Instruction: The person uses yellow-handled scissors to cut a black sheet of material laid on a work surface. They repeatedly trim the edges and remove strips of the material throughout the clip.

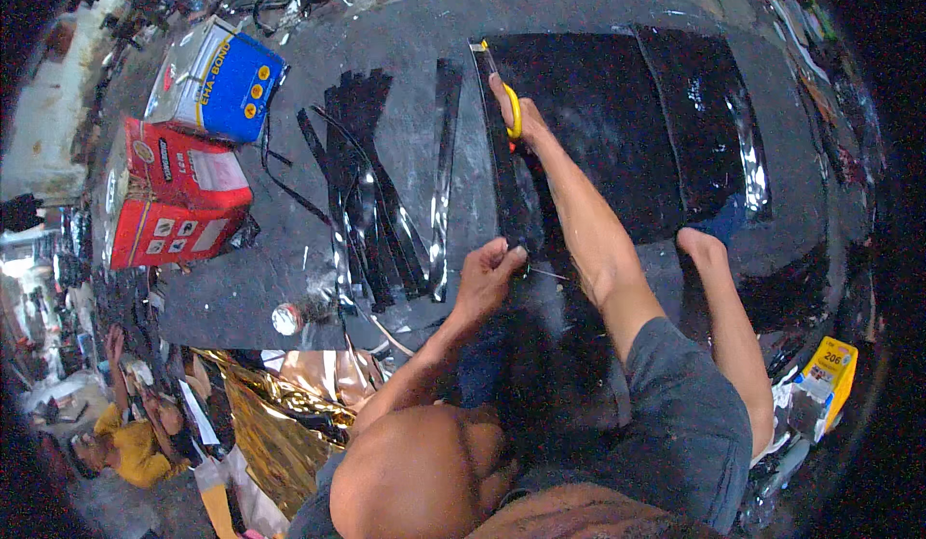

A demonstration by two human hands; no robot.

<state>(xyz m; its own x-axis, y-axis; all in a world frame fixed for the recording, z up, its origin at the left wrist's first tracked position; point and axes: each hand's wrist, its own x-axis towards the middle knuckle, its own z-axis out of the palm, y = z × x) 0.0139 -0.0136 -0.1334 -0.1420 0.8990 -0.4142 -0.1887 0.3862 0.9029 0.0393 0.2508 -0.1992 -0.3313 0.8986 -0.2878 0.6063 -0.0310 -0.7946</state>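
Observation:
My right hand [524,122] is stretched far forward, closed around a tool with a curved yellow handle [515,113]; it resembles scissors, but its blades are not clear. Under it runs the left edge of a large glossy black sheet [598,105] lying flat. Nearer to me, my left hand [490,274] pinches the near end of a long narrow black strip [503,192] along that edge. A thin pale rod or wire [548,275] sticks out beside its fingers. Left of the strip lies a loose pile of cut black strips [371,202].
A blue and white box [227,81] and a red box [178,202] stand at left. A small can [286,319] and crumpled gold foil [280,423] lie nearer. My bare foot [702,247] rests by the sheet. At lower left sits a person in yellow [143,450]; a yellow box [831,375] is at right.

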